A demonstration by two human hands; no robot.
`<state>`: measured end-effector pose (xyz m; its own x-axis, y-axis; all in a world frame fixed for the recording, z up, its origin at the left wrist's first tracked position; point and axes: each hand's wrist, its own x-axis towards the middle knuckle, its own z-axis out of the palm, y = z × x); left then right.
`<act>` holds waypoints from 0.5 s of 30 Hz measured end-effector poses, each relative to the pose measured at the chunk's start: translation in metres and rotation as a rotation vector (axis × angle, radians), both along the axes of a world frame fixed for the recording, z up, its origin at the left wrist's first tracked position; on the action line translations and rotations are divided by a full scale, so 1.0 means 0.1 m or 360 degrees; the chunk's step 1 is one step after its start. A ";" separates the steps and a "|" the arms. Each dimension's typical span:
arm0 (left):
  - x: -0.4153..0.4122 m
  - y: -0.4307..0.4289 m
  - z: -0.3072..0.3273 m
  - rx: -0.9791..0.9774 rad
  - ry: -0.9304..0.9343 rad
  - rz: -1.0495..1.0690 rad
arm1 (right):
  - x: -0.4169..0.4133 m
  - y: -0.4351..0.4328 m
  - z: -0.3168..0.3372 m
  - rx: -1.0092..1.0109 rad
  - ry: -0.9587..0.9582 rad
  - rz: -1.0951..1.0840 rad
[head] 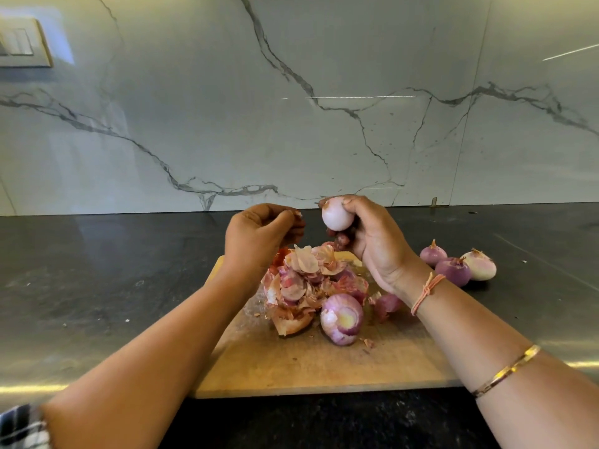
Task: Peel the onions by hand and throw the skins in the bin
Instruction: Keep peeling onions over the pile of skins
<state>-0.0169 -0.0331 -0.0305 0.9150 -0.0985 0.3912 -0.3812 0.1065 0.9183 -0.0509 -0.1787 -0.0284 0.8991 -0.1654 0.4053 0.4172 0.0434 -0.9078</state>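
Onion (337,217) held over skins (303,281) heaped on board (324,367).

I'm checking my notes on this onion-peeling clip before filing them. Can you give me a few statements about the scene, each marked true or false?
1. The right hand grips a pale onion above the cutting board. True.
2. The skins are in a bin. False: they lie piled on the board, and no bin is in view.
3. Three onions sit on the counter to the right of the board. True.
4. The left hand lies flat and empty. False: it is raised and pinches a scrap of skin.
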 end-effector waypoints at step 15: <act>-0.07 -0.01 0.00 0.0155 -0.0142 -0.0052 | -0.05 0.00 -0.09 -0.0976 -0.0312 -0.0296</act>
<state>-0.0235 -0.0342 -0.0308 0.8725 -0.1693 0.4583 -0.4598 0.0324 0.8874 -0.0563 -0.1792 -0.0373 0.7780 0.0020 0.6282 0.5277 -0.5445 -0.6519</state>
